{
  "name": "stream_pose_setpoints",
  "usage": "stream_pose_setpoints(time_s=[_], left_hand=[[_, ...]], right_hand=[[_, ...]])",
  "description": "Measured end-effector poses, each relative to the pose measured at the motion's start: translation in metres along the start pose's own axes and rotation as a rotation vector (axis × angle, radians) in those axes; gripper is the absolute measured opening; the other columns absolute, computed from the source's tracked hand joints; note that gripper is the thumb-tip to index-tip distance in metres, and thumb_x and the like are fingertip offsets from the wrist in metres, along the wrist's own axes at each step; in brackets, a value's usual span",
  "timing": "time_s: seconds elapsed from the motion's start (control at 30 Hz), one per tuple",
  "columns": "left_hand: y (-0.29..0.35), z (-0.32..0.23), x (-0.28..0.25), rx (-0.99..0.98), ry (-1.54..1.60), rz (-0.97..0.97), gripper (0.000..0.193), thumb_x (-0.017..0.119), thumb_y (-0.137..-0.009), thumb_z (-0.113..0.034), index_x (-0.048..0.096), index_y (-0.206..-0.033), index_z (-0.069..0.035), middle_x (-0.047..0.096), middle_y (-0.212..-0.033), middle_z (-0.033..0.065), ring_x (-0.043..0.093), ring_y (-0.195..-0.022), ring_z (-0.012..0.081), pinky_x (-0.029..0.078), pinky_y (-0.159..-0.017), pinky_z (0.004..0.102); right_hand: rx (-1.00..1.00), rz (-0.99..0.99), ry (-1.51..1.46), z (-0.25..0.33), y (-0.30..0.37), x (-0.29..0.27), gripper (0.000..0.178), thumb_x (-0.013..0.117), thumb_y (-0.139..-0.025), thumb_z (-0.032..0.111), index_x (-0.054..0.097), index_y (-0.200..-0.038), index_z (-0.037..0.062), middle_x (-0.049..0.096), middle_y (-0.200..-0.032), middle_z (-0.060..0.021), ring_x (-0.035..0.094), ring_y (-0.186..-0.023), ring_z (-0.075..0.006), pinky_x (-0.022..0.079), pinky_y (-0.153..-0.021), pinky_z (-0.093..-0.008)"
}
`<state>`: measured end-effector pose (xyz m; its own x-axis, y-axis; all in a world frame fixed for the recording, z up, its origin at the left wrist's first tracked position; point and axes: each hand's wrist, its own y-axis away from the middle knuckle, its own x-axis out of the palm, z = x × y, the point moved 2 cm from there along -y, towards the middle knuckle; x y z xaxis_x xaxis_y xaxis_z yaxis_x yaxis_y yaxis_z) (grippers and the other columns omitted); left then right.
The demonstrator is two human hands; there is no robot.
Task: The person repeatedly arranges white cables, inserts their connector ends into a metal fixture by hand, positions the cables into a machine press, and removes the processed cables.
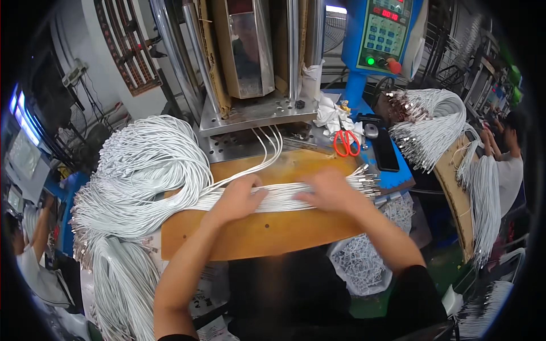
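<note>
A flat row of white cables (284,197) lies across a wooden board (261,233), their metal plug ends (367,181) pointing right. My left hand (239,199) presses down on the cables near the board's middle, fingers spread. My right hand (329,190) rests flat on the same row further right, slightly blurred. The cables trail left into a big looped bundle of white cables (142,170) that hangs over the board's left side. A few cables (272,142) run up into the metal press (256,108) behind the board.
Red-handled scissors (346,142), a black phone (385,150) and crumpled white cloth (330,113) lie on a blue table. A blue control box (382,34) stands behind. Another cable bundle (432,122) hangs right, near a person (509,165). A bag of white scraps (364,261) sits below.
</note>
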<state>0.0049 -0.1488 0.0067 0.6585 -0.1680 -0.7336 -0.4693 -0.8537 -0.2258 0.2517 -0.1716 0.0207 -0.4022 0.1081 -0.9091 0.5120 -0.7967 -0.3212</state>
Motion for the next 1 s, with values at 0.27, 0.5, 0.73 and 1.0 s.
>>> stream_pose_setpoints(time_s=[0.27, 0.5, 0.73, 1.0], left_hand=[[0.008, 0.004, -0.007, -0.073, 0.216, 0.062, 0.023, 0.066, -0.090, -0.021, 0.063, -0.090, 0.002, 0.065, -0.081, 0.0102, 0.059, -0.076, 0.0168, 0.046, -0.070, 0.0317], [0.006, 0.003, 0.001, 0.034, 0.053, -0.091, 0.022, 0.065, -0.092, -0.021, 0.064, -0.089, 0.001, 0.066, -0.080, 0.0046, 0.059, -0.076, 0.0137, 0.046, -0.069, 0.0277], [0.018, 0.013, -0.066, -0.156, 0.844, 0.159, 0.020, 0.065, -0.093, -0.021, 0.065, -0.091, 0.000, 0.068, -0.083, 0.0065, 0.062, -0.077, 0.0150, 0.049, -0.072, 0.0279], [-0.003, -0.081, 0.065, -0.285, 0.901, 0.635, 0.027, 0.054, -0.100, -0.027, 0.060, -0.100, -0.001, 0.065, -0.078, 0.0061, 0.062, -0.068, 0.0108, 0.049, -0.058, 0.0251]], right_hand=[[0.389, 0.155, 0.358, -0.069, 0.027, -0.047, 0.021, 0.062, -0.081, 0.023, 0.068, -0.088, 0.0039, 0.068, -0.083, -0.0186, 0.066, -0.084, -0.0387, 0.050, -0.079, -0.0499], [0.040, 0.076, -0.040, -0.033, 0.023, -0.028, 0.028, 0.063, -0.088, 0.031, 0.065, -0.095, 0.0034, 0.068, -0.091, -0.0163, 0.064, -0.089, -0.0383, 0.049, -0.084, -0.0474], [0.067, 0.101, 0.177, -0.052, 0.022, -0.016, 0.017, 0.057, -0.091, 0.020, 0.058, -0.091, 0.0030, 0.064, -0.090, -0.0163, 0.061, -0.086, -0.0380, 0.047, -0.077, -0.0504], [-0.385, -0.031, 0.127, -0.012, 0.011, -0.020, 0.022, 0.061, -0.085, 0.011, 0.061, -0.105, 0.0013, 0.063, -0.096, -0.0132, 0.060, -0.083, -0.0343, 0.050, -0.074, -0.0426]])
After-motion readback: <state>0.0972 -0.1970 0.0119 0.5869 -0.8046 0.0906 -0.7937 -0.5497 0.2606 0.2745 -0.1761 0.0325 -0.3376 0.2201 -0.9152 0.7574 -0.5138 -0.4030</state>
